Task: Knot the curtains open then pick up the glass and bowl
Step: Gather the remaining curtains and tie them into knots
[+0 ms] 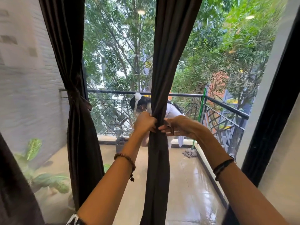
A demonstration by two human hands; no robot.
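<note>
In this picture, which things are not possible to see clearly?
- Glass and bowl: not in the head view at all.
- Tie at the middle curtain: covered by the left hand and right hand.
- Person on the balcony: partly behind that curtain.
- Left wall: blurred.

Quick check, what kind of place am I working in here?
Likely a room in a home or cafe, facing a glazed balcony: dark curtains hang inside the glass, with a metal railing, mop and trees outside.

Home: curtains [164, 62] before a railed balcony [178, 95].
</note>
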